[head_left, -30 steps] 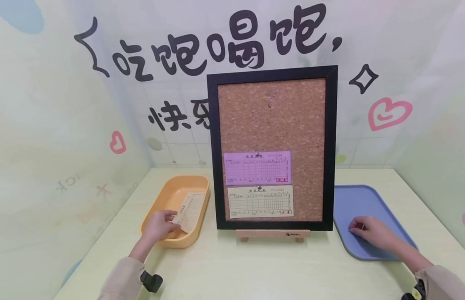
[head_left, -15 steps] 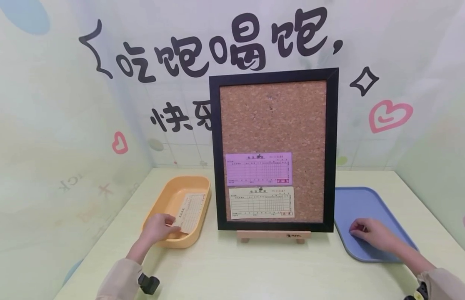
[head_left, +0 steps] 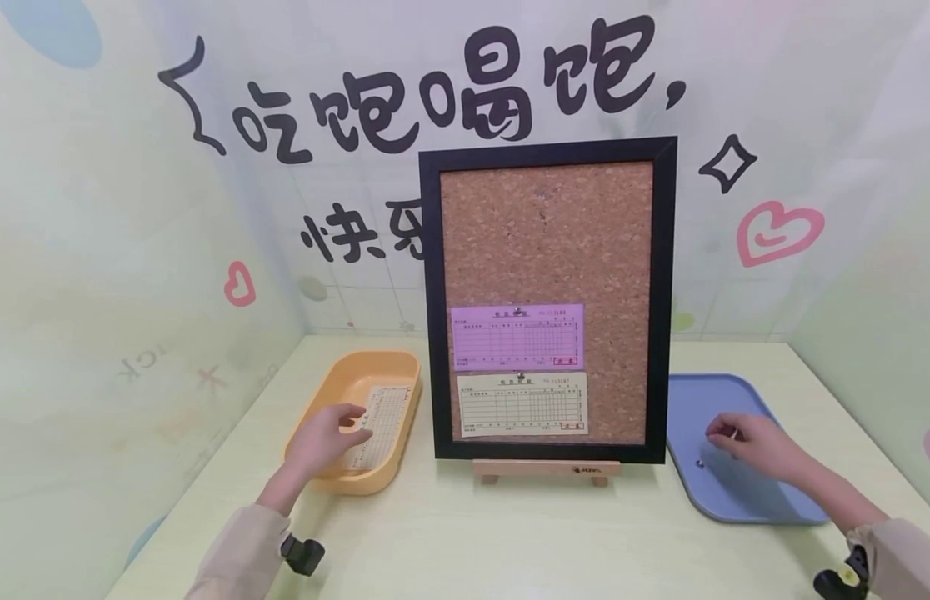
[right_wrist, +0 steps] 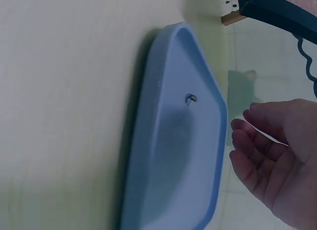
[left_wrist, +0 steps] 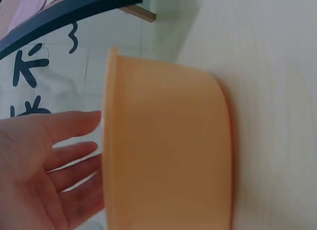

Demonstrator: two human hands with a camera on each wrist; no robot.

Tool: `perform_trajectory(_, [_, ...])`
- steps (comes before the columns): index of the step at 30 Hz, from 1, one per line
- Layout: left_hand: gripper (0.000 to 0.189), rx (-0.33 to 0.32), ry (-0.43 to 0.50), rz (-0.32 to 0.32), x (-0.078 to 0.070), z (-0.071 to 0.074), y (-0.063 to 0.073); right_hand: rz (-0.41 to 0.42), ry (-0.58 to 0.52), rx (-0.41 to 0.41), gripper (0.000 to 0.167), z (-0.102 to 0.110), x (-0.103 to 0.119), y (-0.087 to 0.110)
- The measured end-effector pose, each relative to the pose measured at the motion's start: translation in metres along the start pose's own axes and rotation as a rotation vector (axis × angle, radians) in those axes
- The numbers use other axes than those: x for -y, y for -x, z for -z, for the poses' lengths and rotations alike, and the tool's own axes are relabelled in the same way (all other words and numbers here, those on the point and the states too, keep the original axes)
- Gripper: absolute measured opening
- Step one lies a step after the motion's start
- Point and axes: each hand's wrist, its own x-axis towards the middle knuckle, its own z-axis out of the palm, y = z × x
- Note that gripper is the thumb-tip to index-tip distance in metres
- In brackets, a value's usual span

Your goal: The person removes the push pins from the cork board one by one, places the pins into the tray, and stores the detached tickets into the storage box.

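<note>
"What flanks the board (head_left: 547,242)?"
"Blue tray (head_left: 707,393) right, orange tray (head_left: 367,482) left."
"And the hands?"
"Left hand (head_left: 322,439) over orange, fingers apart; right hand (head_left: 761,447) over blue, fingers loosely curled, empty."
"Slip (head_left: 387,421)?"
"In orange."
"Pin (head_left: 700,464)?"
"Lying in blue."

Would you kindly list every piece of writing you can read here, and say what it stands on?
"吃饱喝饱," on the back wall
"快" on the same wall; next character partly hidden
Purple slip, cream slip, third slip in orange tray: print too small
Wooden stand: logo blurred
Left wall: faint letters, unclear
</note>
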Motion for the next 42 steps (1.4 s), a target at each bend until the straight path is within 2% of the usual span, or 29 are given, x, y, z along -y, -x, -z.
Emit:
perform_trajectory(6, [0.046, -0.082, 0.078, -0.128, -0.026, -0.005, -0.013, 0.007, 0.050, -0.040, 0.005, 0.017, 0.024, -0.015])
perform_trajectory(9, [0.051, -0.156, 0.109, -0.201, -0.042, -0.008, -0.019, 0.034, 0.073, -0.078, 0.006, 0.024, 0.040, -0.024])
perform_trajectory(16, [0.064, -0.317, 0.179, -0.323, -0.077, -0.011, -0.033, 0.119, 0.078, -0.155, 0.005, 0.036, 0.074, -0.047])
perform_trajectory(21, [0.070, -0.358, 0.238, -0.417, -0.094, -0.016, -0.044, 0.207, 0.099, -0.250, 0.004, 0.038, 0.091, -0.062])
perform_trajectory(25, [0.071, -0.373, 0.222, -0.466, -0.100, -0.022, -0.053, 0.223, 0.081, -0.245, 0.003, 0.036, 0.109, -0.075])
perform_trajectory(30, [0.069, -0.410, 0.169, -0.503, -0.103, -0.027, -0.059, 0.217, 0.013, -0.203, 0.004, 0.025, 0.129, -0.093])
perform_trajectory(36, [0.073, -0.412, 0.189, -0.467, -0.111, -0.030, -0.066, 0.233, -0.079, -0.178, 0.005, 0.008, 0.149, -0.111])
perform_trajectory(39, [0.075, -0.429, 0.218, -0.453, -0.116, -0.031, -0.070, 0.256, -0.060, -0.190, 0.005, 0.003, 0.160, -0.119])
perform_trajectory(42, [0.078, -0.464, 0.250, -0.452, -0.120, -0.035, -0.072, 0.279, 0.009, -0.219, 0.005, 0.001, 0.170, -0.127])
